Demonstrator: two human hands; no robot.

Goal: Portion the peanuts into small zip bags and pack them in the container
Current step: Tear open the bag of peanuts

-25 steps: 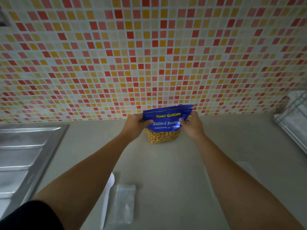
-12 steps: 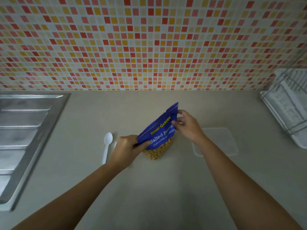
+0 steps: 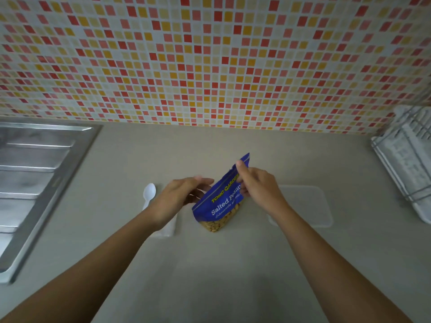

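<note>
Head view puts the blue foil pouch of salted peanuts [image 3: 218,206] at the centre of the frame, tilted with its top toward the upper right and its clear lower window of nuts resting on the beige countertop [image 3: 233,276]; the right hand [image 3: 258,186] pinches the pouch's top strip near the upper corner; the left hand [image 3: 180,194] hovers just beside the pouch's left edge with fingers loosely extended, holding nothing, and whether it touches cannot be told. A white plastic spoon [image 3: 149,194] lies left of that hand; a small clear zip bag [image 3: 169,228] lies partly under its wrist; a clear rectangular plastic container [image 3: 303,206] sits right of centre. The pouch looks light but bottom-heavy, its film soft, crinkly and slick; the stiffer sealed top strip seems the best hold, one hand on each side of the tear line, with the base kept down so no nuts spill.
</note>
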